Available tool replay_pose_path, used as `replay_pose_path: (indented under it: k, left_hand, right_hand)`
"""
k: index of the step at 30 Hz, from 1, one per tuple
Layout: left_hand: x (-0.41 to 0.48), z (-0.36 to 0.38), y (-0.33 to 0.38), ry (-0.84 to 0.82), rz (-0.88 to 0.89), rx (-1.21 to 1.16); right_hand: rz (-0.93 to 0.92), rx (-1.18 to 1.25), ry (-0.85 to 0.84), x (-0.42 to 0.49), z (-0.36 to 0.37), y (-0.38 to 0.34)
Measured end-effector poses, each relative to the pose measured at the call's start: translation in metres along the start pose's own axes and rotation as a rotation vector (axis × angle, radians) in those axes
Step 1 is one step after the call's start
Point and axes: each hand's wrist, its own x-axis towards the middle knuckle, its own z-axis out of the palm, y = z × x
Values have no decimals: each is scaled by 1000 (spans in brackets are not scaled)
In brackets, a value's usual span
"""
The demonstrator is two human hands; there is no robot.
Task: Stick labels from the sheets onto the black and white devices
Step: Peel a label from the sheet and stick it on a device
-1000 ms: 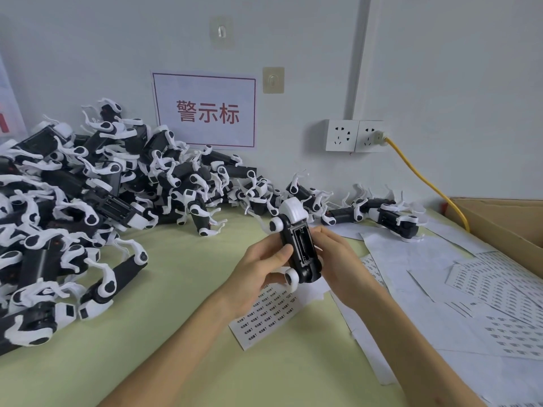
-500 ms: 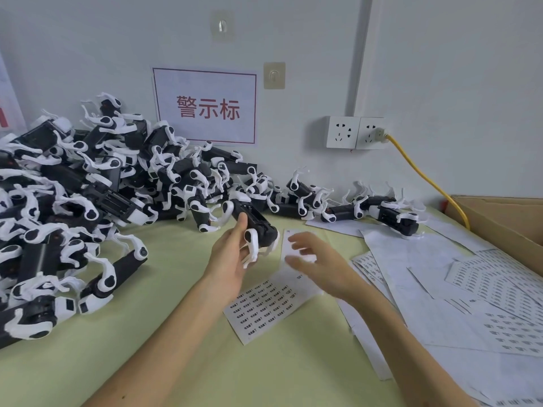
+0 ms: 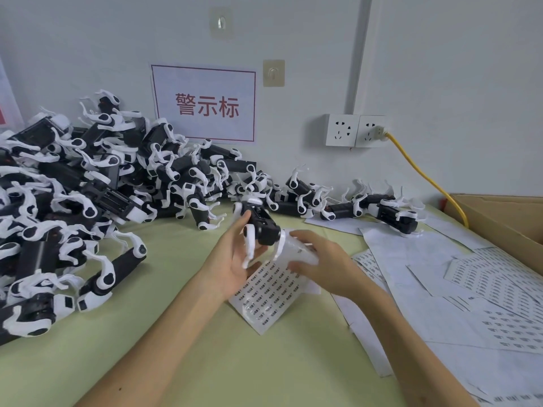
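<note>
- Mid-table (image 3: 176, 348), just above the label sheet (image 3: 270, 295): the device (image 3: 261, 226) lies in your left hand (image 3: 232, 259), palm up, thumb on its black body, black end tipped toward the sheet.
- Your right hand (image 3: 317, 265) is on the sheet's far end, which is bent up off the table. Fingers above and thumb below look closed on it. It's blurred there, so I can't confirm a peeled label.
- Your hands are close together but not touching.
- Handling, my read: the device is rigid plastic, probably light. Its thin white arms (image 3: 249, 245) look snag-prone and breakable, so grip the black body, never the arms.
- The sheet is thin and floppy, and its backing is likely slick. Pin the backing flat, lift one label by a corner, and keep the tacky side off your skin.
- A second ago both hands clamped the device upright between them. Half a second ago your right hand had let go and hovered, fingers spread, over the flat sheet.
- Now that hand is down on the sheet and the sheet's end is curled up. The device is tilted, in your left hand alone.
- The pile (image 3: 73, 201) of devices at left and the loose sheets (image 3: 440, 274) at right look unchanged.
</note>
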Motion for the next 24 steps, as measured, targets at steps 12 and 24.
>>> replay_pose_path:
  k: [12, 24]
  left_hand:
    - [-12, 16, -2, -190, -51, -6]
    - [-11, 12, -1, -201, -14, -76]
  right_hand:
    - [-207, 59, 336, -1, -9, -1]
    - [-211, 63, 233, -3, 1, -4]
